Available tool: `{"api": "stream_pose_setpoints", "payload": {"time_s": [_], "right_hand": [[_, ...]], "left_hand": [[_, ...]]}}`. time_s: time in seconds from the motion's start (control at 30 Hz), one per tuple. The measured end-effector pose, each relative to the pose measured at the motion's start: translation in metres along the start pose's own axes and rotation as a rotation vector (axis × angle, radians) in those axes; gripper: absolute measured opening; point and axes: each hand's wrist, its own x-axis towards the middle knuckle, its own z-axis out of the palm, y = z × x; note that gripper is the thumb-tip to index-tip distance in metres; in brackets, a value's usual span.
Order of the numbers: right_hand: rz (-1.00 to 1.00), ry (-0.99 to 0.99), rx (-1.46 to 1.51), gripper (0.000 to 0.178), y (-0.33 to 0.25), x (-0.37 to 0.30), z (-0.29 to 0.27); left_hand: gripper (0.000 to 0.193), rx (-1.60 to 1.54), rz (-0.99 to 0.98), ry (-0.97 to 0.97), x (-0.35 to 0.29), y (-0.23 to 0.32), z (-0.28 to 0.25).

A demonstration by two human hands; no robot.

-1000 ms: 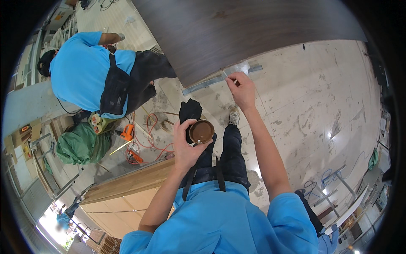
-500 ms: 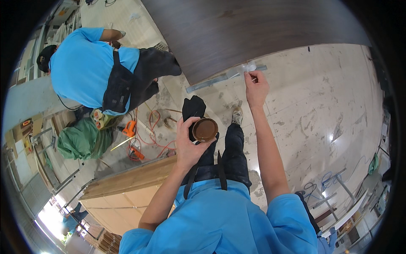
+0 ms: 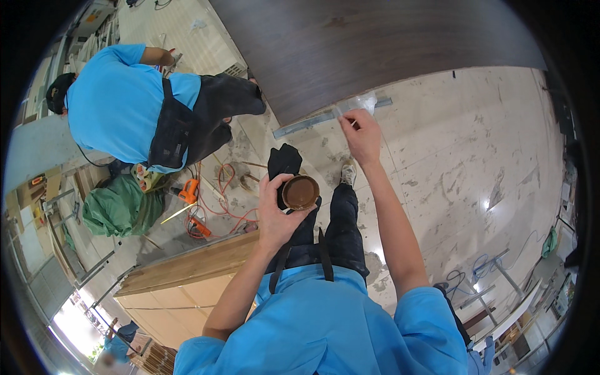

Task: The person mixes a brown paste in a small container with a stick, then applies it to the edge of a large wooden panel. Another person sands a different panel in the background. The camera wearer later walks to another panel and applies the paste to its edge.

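Note:
My left hand (image 3: 275, 209) is closed round the side of a round open tub (image 3: 300, 192) with smooth brown contents, in front of my legs. Ahead and to the right, my right hand (image 3: 362, 135) is pinched closed near the edge of a large dark wood-grain panel (image 3: 375, 44). A thin pale bit shows at its fingertips, too small to name. Just beyond the fingers, a crumpled, whitish translucent piece (image 3: 367, 102) lies by a grey metal strip (image 3: 306, 126) along the panel's edge.
A person in a blue shirt (image 3: 115, 100) bends over at the left. Near them are a green sack (image 3: 119, 205), an orange power tool (image 3: 189, 191) and a red cord (image 3: 228, 209). A stack of boards (image 3: 181, 281) stands at my left, metal frames (image 3: 494, 275) at the right.
My right hand has moved left along the panel's edge, uncovering more of the whitish piece. My left hand keeps hold of the tub. The other person's arm has shifted slightly.

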Motion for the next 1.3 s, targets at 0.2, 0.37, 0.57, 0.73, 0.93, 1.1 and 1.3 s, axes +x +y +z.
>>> {"api": "stream_pose_setpoints", "payload": {"time_s": [0.2, 0.37, 0.57, 0.73, 0.93, 1.1, 1.3], "right_hand": [[0.178, 0.217, -0.030, 0.014, -0.004, -0.004, 0.000], [0.142, 0.183, -0.027, 0.013, -0.004, -0.001, -0.005], [0.140, 0.169, -0.040, 0.013, -0.007, -0.001, -0.003], [0.227, 0.238, -0.019, 0.011, -0.009, 0.000, -0.007], [0.013, -0.014, 0.024, 0.011, -0.030, -0.023, 0.033], [0.030, -0.072, 0.094, 0.008, -0.042, -0.031, 0.051], [0.081, 0.057, 0.059, 0.009, -0.038, -0.029, 0.054]], "left_hand": [[0.072, -0.038, 0.008, 0.005, -0.004, -0.004, -0.002], [0.073, -0.006, 0.024, -0.014, -0.005, -0.007, -0.003], [0.074, 0.002, 0.036, -0.002, -0.004, -0.006, -0.003], [0.074, -0.013, 0.045, 0.003, -0.002, -0.007, -0.002], [0.074, 0.011, 0.085, 0.030, -0.005, -0.009, -0.006], [0.074, 0.032, 0.114, 0.033, -0.007, -0.010, -0.009], [0.073, -0.001, 0.066, 0.035, -0.009, -0.012, -0.010]]}}
